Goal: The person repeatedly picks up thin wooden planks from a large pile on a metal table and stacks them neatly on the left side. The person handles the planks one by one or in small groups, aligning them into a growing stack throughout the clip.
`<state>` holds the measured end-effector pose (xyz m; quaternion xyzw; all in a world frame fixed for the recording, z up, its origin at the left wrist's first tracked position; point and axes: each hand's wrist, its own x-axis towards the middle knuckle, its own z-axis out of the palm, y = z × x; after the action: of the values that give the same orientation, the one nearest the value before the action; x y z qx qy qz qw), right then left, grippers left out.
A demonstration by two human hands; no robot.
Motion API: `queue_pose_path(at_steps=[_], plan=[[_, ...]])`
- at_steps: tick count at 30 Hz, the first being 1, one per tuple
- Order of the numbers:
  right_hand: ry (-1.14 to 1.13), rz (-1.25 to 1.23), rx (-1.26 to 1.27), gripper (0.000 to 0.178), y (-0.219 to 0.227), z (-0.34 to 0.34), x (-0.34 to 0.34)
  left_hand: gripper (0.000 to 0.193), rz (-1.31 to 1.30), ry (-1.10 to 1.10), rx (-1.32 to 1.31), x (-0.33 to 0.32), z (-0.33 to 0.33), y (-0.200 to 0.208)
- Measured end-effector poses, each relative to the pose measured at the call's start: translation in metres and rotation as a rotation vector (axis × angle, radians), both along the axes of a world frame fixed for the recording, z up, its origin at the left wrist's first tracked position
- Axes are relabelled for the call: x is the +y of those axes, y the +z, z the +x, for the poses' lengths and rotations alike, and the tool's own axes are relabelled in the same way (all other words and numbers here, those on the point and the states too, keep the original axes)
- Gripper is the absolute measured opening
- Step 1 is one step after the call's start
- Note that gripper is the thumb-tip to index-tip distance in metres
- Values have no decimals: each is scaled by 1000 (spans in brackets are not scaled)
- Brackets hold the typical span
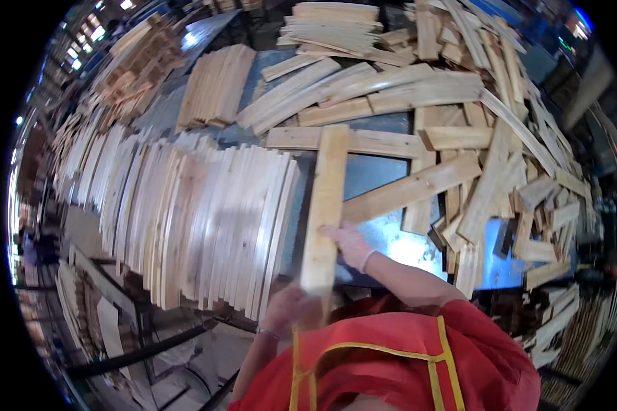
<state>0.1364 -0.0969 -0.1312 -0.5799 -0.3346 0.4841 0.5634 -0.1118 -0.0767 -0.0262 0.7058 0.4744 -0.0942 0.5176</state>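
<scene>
Extending between and beyond both hands (353, 248), one pale board (327, 181).

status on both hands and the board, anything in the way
Left hand at near end of board, blurred. Right hand gripping its right edge. Loose planks crowd its right side.

A woodworking workshop, marked as such by the cut timber that is spread on every side. A metal-topped worktable (373, 171) is loaded with it: a long row of pale boards (219, 219) is packed side by side at left, and a loose heap of planks (483, 185) is piled at right. More wood is gathered in a neat stack (329, 24) at the back. A single board (327, 181) is held at the table's near edge. Small bright lights (98, 32) are seen at upper left, far off and blurred.
</scene>
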Motion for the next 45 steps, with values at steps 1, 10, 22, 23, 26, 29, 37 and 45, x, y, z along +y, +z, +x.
queue_pose_path(at_steps=[1,10,22,23,26,29,37,45], plan=[[-66,-176,352,43,9,-26,7,55,289,-57,147,-1,-8,-2],[651,-27,-807,41,78,-35,13,74,964,-113,238,37,-18,-60],[613,-401,-1172,75,184,222,1,82,759,-3,-96,-8,115,-53],[520,-287,-863,75,176,222,3,80,505,102,-255,-17,133,-66],[317,0,-67,74,140,215,17,73,-394,422,-682,-29,177,-63],[419,87,-755,76,76,260,56,64,-851,484,-771,-11,184,-57],[379,-407,-1372,103,93,314,85,46,-609,792,-616,-12,152,-31],[275,-462,251,89,54,250,-84,39,-23,581,-177,-20,102,-26]])
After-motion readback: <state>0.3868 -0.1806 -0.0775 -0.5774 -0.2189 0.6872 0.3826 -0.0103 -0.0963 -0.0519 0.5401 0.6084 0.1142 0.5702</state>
